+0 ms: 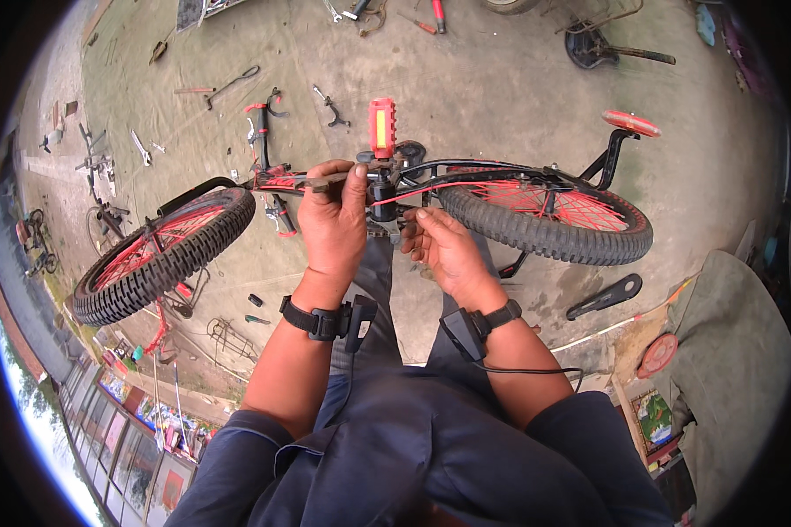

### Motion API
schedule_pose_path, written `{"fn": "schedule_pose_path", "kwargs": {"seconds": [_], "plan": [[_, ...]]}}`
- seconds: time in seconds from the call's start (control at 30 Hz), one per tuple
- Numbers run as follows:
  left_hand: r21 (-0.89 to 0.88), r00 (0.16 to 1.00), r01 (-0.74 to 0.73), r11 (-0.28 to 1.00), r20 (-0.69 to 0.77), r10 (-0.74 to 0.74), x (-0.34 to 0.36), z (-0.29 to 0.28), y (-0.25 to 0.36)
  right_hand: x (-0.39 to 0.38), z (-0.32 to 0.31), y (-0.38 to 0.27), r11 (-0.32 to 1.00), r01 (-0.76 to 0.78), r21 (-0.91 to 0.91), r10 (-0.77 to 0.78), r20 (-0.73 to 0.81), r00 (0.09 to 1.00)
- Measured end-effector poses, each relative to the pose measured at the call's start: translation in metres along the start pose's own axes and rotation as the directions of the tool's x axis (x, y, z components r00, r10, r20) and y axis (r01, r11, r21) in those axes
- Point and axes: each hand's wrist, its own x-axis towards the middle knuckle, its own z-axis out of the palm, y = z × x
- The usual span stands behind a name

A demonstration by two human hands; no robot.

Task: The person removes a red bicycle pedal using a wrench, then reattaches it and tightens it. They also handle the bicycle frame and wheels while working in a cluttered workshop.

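Bicycle: the bicycle [466,176] is mid-floor, well inside the edges of the concrete floor [510,105]; it looks wheels-up, handlebar [263,132] lower down.
Left hand: at the left hand [334,220], thumb and forefinger pinch a flat brownish metal piece [327,182] just left of the black frame shell [383,193].
Right hand: the right hand [448,248] is at the shell's near end, fingers curled, thumb tip close to forefinger; cannot tell whether they grip anything.
Slip risk: the metal piece could skid off and knock knuckles on the shell, if the pinch is loose or the angle poor.
Drop risk: a small part could fall between frame and floor, if the right fingertips open early.
Tipping risk: the bicycle could roll sideways, if pushed hard at the middle; its support is hidden.
Heading: front wheel [171,250] toward the floor's left edge, rear wheel [549,215] toward the right.
Long axis: bicycle, left to right; shell, near to far, with the red pedal [382,128] pointing toward the far edge.
Nearby: spanner [141,147] toward the left edge; loose saddle [586,46] near the far right corner.
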Motion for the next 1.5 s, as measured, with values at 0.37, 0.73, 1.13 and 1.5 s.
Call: {"fn": "schedule_pose_path", "kwargs": {"seconds": [0.37, 0.73, 1.13, 1.5], "plan": [[-0.589, 0.751, 0.572, 0.571, 0.095, -0.654, 0.028, -0.017, -0.032, 0.003, 0.017, -0.026, 0.989, 0.117, -0.086, -0.120, -0.040, 0.992], [-0.670, 0.523, 0.724, 0.166, 0.375, -0.766, 0.046, -0.006, -0.078, 0.088, 0.083, -0.103, 0.239, 0.166, -0.957, -0.509, 0.022, 0.860], [-0.374, 0.943, 0.277, 0.885, -0.073, -0.325, 0.021, -0.019, -0.024, 0.103, 0.066, -0.116, 0.387, 0.225, -0.894, -0.397, 0.059, 0.916], [0.169, 0.994, -0.099, 0.981, 0.061, 0.090, -0.002, -0.006, -0.016, 0.114, 0.055, -0.113, 0.517, 0.239, -0.822, -0.346, 0.055, 0.937]]}}
